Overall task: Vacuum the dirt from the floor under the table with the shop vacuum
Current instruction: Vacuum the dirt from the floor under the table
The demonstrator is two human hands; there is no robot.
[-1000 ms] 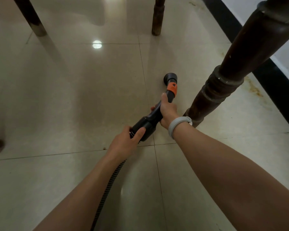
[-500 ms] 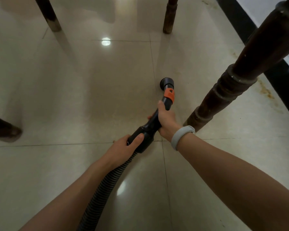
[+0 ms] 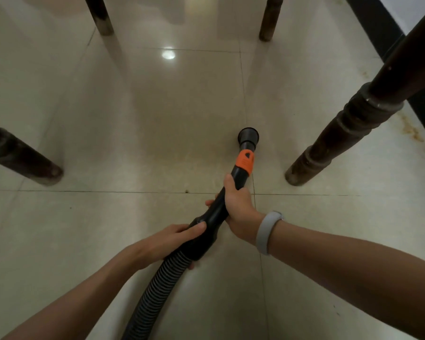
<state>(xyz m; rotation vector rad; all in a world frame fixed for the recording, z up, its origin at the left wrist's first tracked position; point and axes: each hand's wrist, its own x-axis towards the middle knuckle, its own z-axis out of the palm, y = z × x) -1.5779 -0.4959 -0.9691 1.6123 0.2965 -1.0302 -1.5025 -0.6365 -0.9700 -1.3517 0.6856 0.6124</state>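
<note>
I hold a black shop vacuum wand point(image 3: 221, 207) with an orange collar point(image 3: 244, 161). Its round nozzle point(image 3: 248, 136) rests on the glossy cream tile floor point(image 3: 157, 123) between the table legs. My right hand point(image 3: 238, 207) grips the wand just below the orange collar. My left hand point(image 3: 169, 239) grips the thick cuff where the ribbed black hose point(image 3: 155, 295) joins the wand. A small dark speck of dirt point(image 3: 187, 191) lies on the grout line left of the wand.
A turned dark wooden table leg point(image 3: 341, 133) stands close to the right of the nozzle. Another leg point(image 3: 22, 158) stands at left, and two more at the back point(image 3: 101, 18) point(image 3: 269, 20). Brown stains point(image 3: 412, 128) mark the floor by the black skirting at right.
The view has pulled back and shifted, so the left table leg and more of the hose show. The wand and both hands moved back toward me and sit more to the centre.
</note>
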